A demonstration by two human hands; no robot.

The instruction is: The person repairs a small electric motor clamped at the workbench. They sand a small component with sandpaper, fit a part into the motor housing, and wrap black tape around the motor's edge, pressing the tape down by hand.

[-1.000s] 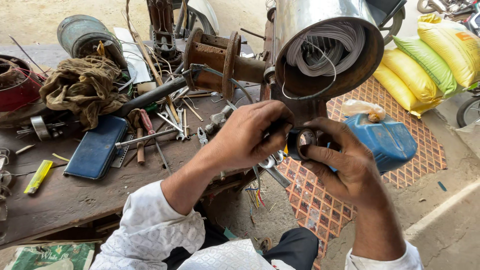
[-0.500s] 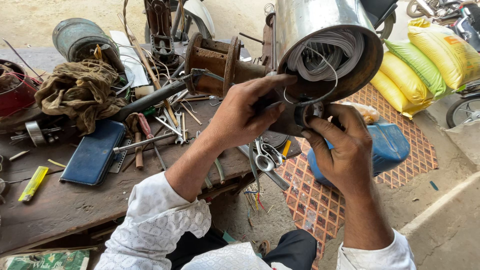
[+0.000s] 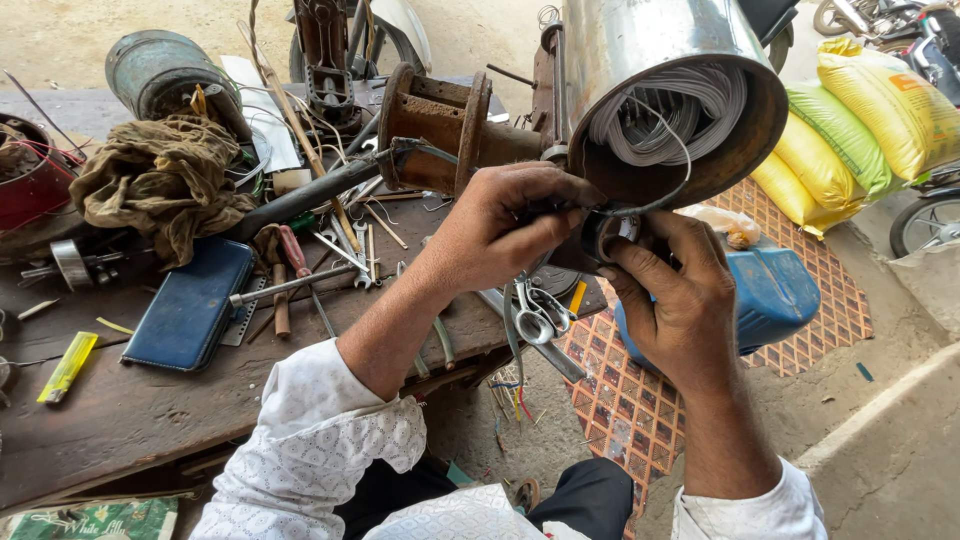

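Both hands are raised together in front of the person, just under the mouth of the big metal drum [image 3: 670, 60]. The left hand [image 3: 505, 225] comes from the left w/ forearm rising diagonal, wrist bent, fingers curled down and pinching on a small round part [image 3: 605, 232] near the drum's lower rim. The right hand [image 3: 680, 295] comes from below, forearm almost vertical, fingers bent up and closed around the same part from the right side. So both hands are clenched on it, not released. The part itself is mostly hidden btw. the fingers, only a dark round edge w/ some shine shows; I cannot tell what it is exactly. A thin wire [image 3: 655, 200] loops out from the grey wire coil [image 3: 670, 110] inside the drum and passes down to the hands; where it ends is covered by the left fingers. Scissors [image 3: 537, 312] hang just below the left hand, at the edge of the wooden workbench [image 3: 130, 420].
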